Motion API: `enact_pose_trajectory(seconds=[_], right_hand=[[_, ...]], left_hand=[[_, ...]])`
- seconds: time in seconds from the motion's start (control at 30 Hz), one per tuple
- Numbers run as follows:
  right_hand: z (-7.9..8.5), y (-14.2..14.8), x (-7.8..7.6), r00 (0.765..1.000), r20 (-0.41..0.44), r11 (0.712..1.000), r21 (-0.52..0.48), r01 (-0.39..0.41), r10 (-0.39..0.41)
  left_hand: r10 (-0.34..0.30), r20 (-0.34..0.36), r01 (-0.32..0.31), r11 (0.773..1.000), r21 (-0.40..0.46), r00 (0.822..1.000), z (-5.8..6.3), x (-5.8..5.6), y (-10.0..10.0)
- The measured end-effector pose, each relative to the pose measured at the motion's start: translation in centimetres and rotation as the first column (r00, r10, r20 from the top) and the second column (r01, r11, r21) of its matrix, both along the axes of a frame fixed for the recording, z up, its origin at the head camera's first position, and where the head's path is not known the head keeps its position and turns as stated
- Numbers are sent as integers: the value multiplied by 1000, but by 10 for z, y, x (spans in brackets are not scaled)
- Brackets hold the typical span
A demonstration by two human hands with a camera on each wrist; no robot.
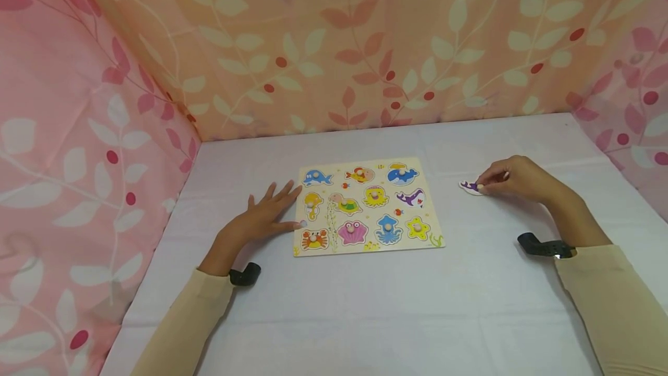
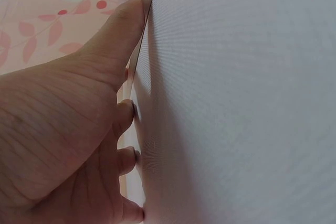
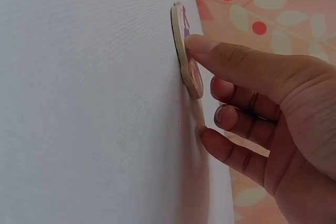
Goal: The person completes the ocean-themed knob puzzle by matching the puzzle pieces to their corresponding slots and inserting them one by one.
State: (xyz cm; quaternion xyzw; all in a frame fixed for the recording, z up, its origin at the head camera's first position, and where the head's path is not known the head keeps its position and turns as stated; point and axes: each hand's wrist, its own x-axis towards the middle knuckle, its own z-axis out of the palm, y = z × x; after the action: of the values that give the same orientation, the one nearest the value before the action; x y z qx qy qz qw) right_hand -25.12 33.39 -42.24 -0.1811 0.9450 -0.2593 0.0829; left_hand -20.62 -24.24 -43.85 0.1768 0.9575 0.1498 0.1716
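Note:
A wooden peg puzzle board (image 1: 369, 252) with sea animals lies flat on the table. My left hand (image 1: 263, 216) is spread at its left side, with the thumb on the board's edge and the other fingertips down near that edge. To the right of the board, my right hand (image 1: 522, 177) pinches a purple-and-white shark-like puzzle piece (image 1: 468, 187) by its small knob. In the right wrist view the piece (image 3: 180, 51) is on or just over the cloth; any gap is hard to tell. The matching purple shape (image 1: 411, 198) on the board shows no knob.
Several knobbed pieces sit in the board, among them a pink shell (image 1: 352, 235), a blue squid (image 1: 388, 235) and an orange crab (image 1: 315, 242). White cloth (image 1: 365, 318) covers the table. Floral curtains (image 1: 323, 45) stand behind and at both sides.

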Motion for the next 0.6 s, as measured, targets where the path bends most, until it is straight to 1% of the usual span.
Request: enact_pose_trajectory(seconds=[0.23,0.47,0.6], right_hand=[[-1,-4,-1,999,-45,1000,-11,22,-23],[1,-12,0,996,-86,999,-31,22,-25],[2,-18,1,988,-156,1000,-30,0,-4]], left_hand=[[0,4,0,1000,1,1000,4,2,1],[0,2,0,1000,0,1000,3,2,2],[-2,0,2,1000,-4,1000,2,1,1]])
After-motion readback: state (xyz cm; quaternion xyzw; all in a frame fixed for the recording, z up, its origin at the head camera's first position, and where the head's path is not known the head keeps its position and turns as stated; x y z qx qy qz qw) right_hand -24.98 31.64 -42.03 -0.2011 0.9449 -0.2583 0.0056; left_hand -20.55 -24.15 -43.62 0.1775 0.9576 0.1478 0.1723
